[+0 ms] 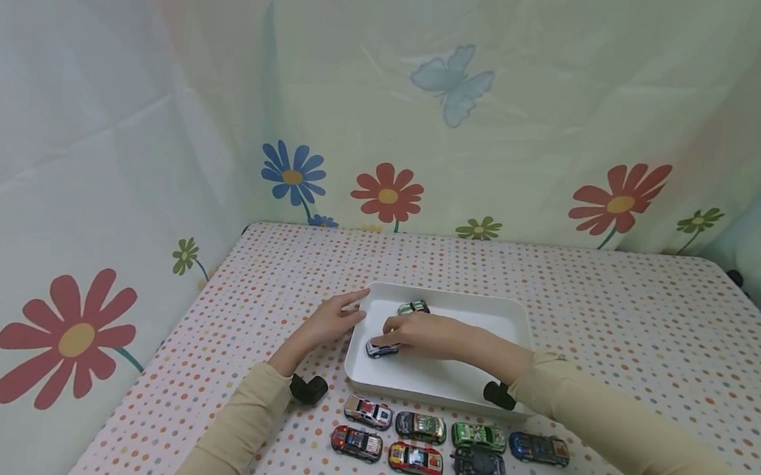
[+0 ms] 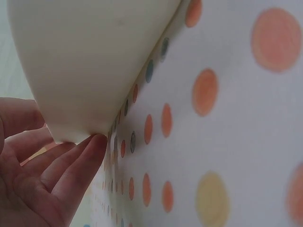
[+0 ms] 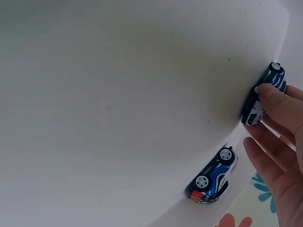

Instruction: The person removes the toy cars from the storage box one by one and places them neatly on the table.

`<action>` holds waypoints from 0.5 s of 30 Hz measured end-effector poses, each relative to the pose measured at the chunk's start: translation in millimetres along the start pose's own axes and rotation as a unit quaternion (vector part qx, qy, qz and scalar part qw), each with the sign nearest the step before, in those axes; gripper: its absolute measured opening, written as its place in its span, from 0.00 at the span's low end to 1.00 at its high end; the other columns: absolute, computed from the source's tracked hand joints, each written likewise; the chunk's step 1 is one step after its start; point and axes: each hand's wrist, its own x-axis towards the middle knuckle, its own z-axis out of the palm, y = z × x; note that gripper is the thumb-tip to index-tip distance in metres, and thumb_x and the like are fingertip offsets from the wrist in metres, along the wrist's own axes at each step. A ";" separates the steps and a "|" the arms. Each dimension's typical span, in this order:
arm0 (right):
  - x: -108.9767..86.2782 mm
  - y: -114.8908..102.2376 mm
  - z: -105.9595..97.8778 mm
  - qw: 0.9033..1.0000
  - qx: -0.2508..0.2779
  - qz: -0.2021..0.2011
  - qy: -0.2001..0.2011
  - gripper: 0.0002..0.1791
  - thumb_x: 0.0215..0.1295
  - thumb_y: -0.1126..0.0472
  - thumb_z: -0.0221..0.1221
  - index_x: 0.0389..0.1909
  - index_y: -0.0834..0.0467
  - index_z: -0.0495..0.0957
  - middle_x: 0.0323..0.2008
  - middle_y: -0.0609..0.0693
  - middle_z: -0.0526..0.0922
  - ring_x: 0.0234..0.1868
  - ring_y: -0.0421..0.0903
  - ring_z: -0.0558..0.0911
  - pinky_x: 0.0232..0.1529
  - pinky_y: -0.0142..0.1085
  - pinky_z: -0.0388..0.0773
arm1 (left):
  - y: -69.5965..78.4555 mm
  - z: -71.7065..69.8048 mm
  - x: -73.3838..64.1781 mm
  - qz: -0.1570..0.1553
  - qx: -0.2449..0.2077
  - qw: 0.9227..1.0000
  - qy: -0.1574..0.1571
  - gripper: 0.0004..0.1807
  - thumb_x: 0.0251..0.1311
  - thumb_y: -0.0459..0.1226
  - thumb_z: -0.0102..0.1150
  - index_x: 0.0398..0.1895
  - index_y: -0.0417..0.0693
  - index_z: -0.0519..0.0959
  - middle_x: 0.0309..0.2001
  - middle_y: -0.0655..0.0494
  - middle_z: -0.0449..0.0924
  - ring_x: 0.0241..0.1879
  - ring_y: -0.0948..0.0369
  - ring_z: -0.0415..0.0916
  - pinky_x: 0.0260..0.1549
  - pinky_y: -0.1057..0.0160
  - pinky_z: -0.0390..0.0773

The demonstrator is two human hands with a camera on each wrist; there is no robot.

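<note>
My right hand [image 1: 423, 334] is inside the white tray [image 1: 450, 382], pinching a small white-and-blue toy car [image 3: 265, 92] between thumb and fingers near the tray's left wall. A second toy car [image 3: 213, 177] lies close by against a tray wall in the right wrist view. From the head view, a green-and-white toy car [image 1: 413, 307] shows beyond my right hand at the tray's far side. My left hand [image 1: 331, 319] touches the tray's left end, fingers extended near its far corner. In the left wrist view, fingertips [image 2: 99, 142] rest against the tray's outer wall.
In front of the tray stand several toy cars in two rows, among them a red-and-yellow car [image 1: 416, 461], a green car [image 1: 479, 436], a black car [image 1: 480, 469] and a blue car [image 1: 539, 449]. A dotted cloth [image 1: 613, 320] covers the table.
</note>
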 end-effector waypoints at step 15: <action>-4.4 -0.7 -12.7 0.999 0.029 0.031 0.003 0.21 0.58 0.70 0.63 0.53 0.56 0.80 0.38 0.49 0.80 0.37 0.41 0.78 0.36 0.27 0.77 | -1.4 0.0 1.3 0.001 0.002 1.000 0.003 0.26 0.68 0.32 0.49 0.68 0.40 0.61 0.67 0.42 0.58 0.59 0.43 0.65 0.52 0.54 0.73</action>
